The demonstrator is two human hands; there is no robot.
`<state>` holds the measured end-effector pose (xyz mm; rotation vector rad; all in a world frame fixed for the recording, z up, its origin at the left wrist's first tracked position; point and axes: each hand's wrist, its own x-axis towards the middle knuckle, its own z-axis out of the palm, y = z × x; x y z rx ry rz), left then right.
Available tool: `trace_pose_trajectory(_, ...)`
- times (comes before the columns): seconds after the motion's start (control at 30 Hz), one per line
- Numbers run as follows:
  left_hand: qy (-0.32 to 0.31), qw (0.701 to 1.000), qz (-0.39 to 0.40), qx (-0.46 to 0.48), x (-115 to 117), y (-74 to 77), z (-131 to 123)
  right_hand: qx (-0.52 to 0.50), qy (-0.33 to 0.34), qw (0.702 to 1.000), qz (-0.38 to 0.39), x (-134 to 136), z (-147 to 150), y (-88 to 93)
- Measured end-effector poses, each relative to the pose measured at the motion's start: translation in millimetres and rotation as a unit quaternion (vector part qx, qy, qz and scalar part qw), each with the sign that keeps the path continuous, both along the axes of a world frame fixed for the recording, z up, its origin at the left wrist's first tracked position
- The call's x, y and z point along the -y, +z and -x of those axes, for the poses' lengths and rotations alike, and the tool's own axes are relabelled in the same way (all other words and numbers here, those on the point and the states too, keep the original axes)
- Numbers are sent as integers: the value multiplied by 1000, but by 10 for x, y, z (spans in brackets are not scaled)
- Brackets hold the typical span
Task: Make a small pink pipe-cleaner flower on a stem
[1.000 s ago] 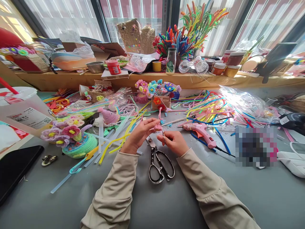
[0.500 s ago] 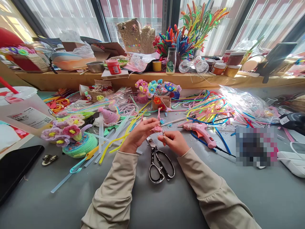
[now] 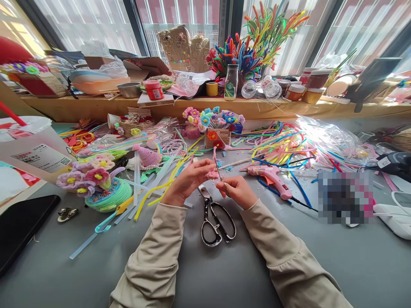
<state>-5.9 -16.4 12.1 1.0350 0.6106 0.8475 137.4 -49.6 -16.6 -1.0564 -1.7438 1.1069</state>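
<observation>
Between my two hands is a small pink fuzzy piece (image 3: 212, 174), with a pink stem standing up from it. My left hand (image 3: 190, 179) pinches this piece from the left. In my right hand (image 3: 237, 190) is a thin metal tool (image 3: 219, 172), probably small scissors, its tip against the pink piece. The fingers of my right hand are closed round its lower end. Large black-handled scissors (image 3: 214, 229) lie on the grey table just below my hands.
A pink glue gun (image 3: 271, 179) with a black cord lies to the right. Behind it is a pile of coloured pipe cleaners (image 3: 279, 147). A green pot with fuzzy flowers (image 3: 107, 196), clear glue sticks (image 3: 136, 175) and a black phone (image 3: 27, 226) are at the left.
My right hand has shifted very slightly to the right, and the thin tool is tilted a little differently. My left hand still holds the pink piece.
</observation>
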Motion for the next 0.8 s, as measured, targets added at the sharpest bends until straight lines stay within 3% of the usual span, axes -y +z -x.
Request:
trace_pose_trajectory(0.1, 7, 1000, -6, 7, -3, -3, 2, -4, -1, 1000, 4, 0, -1, -1)
trace_pose_trajectory(0.27, -12, 1000, -6, -14, 10, -1, 3, -38, 72, 996, 31, -32, -36, -49)
trace_pose_trajectory(0.57, -8, 1000, 2, -3, 7, 13, -5, -23, -1, 999, 25, 5, -16, 21)
trace_pose_trajectory(0.8, -23, 999, -20, -28, 21, 18, 7, -61, 61, 996, 35, -19, -46, -36)
